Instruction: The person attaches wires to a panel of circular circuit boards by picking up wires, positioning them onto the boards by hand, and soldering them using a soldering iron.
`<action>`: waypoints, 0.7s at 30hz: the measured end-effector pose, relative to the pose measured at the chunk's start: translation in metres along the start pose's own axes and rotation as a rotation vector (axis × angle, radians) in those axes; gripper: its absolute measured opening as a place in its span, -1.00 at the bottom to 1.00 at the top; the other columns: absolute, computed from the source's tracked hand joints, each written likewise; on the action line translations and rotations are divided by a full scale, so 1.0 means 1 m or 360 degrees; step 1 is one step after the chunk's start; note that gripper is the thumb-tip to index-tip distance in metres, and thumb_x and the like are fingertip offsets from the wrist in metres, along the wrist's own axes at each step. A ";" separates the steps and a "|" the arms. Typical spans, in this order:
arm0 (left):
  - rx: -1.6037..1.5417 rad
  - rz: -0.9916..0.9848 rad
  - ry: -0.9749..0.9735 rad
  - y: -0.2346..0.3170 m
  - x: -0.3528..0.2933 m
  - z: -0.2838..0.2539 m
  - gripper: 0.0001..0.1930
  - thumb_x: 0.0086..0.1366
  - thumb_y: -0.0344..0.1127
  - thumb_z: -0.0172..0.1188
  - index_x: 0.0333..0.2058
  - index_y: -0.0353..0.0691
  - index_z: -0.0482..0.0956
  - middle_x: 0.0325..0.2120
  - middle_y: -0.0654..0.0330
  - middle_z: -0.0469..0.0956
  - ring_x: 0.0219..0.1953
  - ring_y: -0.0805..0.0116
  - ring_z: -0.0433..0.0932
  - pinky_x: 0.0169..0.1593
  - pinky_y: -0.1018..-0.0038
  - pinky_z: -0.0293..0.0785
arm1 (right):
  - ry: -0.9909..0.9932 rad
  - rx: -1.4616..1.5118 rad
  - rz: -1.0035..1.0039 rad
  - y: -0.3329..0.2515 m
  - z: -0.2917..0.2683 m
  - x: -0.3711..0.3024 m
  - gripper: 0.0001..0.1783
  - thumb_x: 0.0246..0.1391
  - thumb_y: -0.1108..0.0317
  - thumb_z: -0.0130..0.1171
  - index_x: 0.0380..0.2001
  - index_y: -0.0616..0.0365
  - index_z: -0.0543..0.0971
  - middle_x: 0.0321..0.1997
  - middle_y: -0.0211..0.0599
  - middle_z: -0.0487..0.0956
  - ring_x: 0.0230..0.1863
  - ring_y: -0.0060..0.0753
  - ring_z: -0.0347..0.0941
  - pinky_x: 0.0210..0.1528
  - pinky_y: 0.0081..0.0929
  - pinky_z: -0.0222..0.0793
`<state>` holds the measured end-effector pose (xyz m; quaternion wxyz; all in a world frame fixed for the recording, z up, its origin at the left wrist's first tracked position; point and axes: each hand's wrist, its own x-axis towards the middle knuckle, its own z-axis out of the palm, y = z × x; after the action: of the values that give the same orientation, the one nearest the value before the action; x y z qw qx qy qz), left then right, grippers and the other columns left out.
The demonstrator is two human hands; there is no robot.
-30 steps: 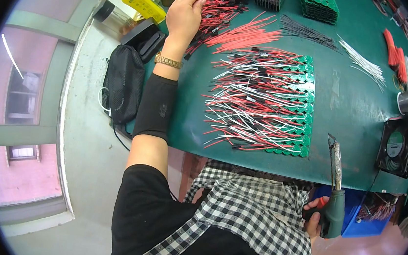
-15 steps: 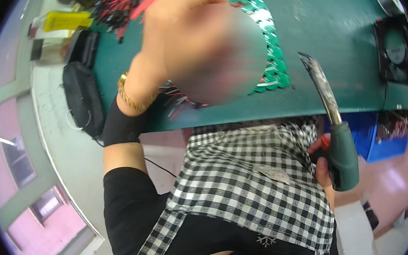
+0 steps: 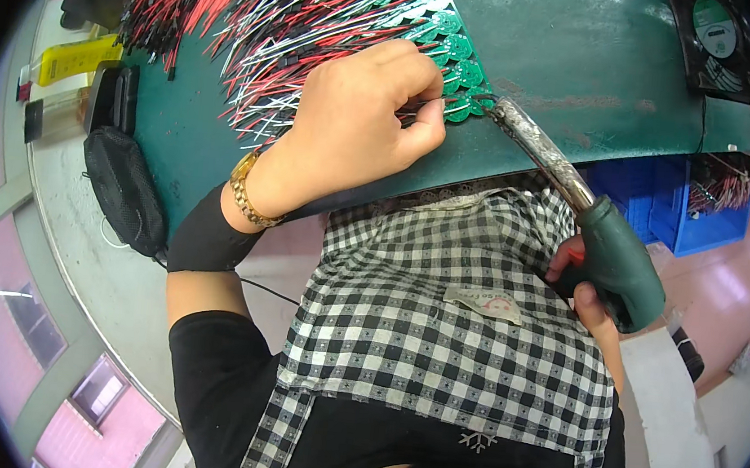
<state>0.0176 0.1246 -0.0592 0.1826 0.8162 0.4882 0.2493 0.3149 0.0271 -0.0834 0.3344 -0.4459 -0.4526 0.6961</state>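
In my right hand (image 3: 593,311) is a soldering gun (image 3: 623,262) with a dark green handle, its metal barrel pointing up and left. The dark tip reaches the near right corner of a sheet of round green circuit boards (image 3: 456,50). Beside that corner, my left hand (image 3: 364,111) is closed, thumb and forefinger curled together close to the boards. What its fingers pinch, if anything, is hidden. Many red, black and white wires (image 3: 294,46) fan out leftward from the boards, some passing under my left hand.
More red wires with black ends (image 3: 164,2) lie at the far left of the green table (image 3: 572,63). A yellow bottle (image 3: 77,61) and black pouch (image 3: 125,190) are on the left. A black fan (image 3: 723,46) stands far right, above a blue bin (image 3: 709,237) with wires.
My left hand has come down toward the near corner of the boards; it was a blur before. The soldering gun's tip has swung left and now reaches the boards.
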 end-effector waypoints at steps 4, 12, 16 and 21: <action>-0.0063 -0.0048 0.0005 -0.003 -0.003 0.000 -0.92 -0.05 -0.51 0.21 -0.55 -0.25 0.48 -0.64 0.26 0.39 -0.64 0.48 0.40 -0.57 0.60 0.32 | -0.0123 -0.0097 -0.0135 0.006 0.001 0.004 -0.54 0.04 0.05 0.21 -0.14 0.20 0.48 -0.29 -0.36 0.50 -0.36 -0.55 0.43 -0.29 -0.56 0.40; -0.0055 -0.0048 0.0011 -0.005 -0.004 0.004 -0.92 -0.06 -0.51 0.21 -0.55 -0.25 0.48 -0.64 0.26 0.40 -0.63 0.49 0.41 -0.55 0.60 0.35 | -0.0069 -0.0100 -0.0125 0.010 0.008 0.005 -0.59 0.04 0.14 0.21 -0.13 0.21 0.49 -0.27 -0.34 0.52 -0.32 -0.53 0.46 -0.24 -0.55 0.44; 0.0011 -0.0058 0.0019 -0.006 -0.003 0.006 -0.93 -0.07 -0.46 0.21 -0.57 -0.21 0.49 -0.63 0.26 0.44 -0.62 0.39 0.45 -0.56 0.52 0.38 | -0.0078 -0.0064 -0.0154 0.008 0.010 0.008 -0.65 0.04 0.22 0.18 -0.16 0.22 0.51 -0.28 -0.33 0.53 -0.33 -0.52 0.48 -0.27 -0.55 0.45; 0.0042 -0.0049 -0.0017 -0.007 -0.002 0.005 -0.92 -0.06 -0.50 0.22 -0.55 -0.24 0.48 -0.63 0.25 0.43 -0.62 0.45 0.45 -0.54 0.59 0.38 | -0.0049 -0.0173 -0.0166 0.014 0.007 0.007 -0.71 -0.01 0.29 0.15 -0.24 0.24 0.53 -0.30 -0.28 0.55 -0.37 -0.49 0.50 -0.29 -0.53 0.46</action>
<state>0.0152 0.1256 -0.0676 0.1782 0.8123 0.5030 0.2355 0.3050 0.0260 -0.0970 0.3386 -0.4282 -0.5174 0.6589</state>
